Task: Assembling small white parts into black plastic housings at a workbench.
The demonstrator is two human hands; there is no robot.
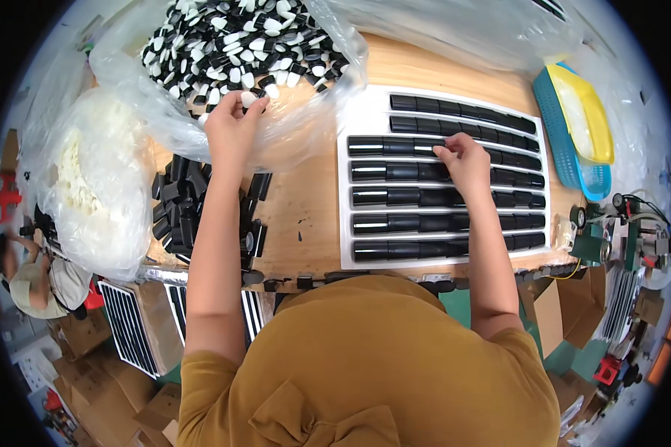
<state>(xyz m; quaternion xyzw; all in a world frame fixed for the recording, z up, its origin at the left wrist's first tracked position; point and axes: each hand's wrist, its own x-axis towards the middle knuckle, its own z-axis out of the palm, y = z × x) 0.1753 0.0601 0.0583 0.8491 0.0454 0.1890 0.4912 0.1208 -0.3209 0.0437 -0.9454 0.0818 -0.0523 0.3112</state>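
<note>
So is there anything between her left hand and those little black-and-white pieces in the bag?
Nothing visible. The left hand is already at the open mouth of the clear plastic bag, fingertips on the black-and-white pieces. The right hand rests on the white tray of black tubes.

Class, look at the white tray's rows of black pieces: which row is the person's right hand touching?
The third row from the far edge: the right hand rests its fingers on it, while the other rows lie untouched.

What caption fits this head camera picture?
Left hand picks a cap from the clear bag; right hand touches black tubes in the white tray.
</note>
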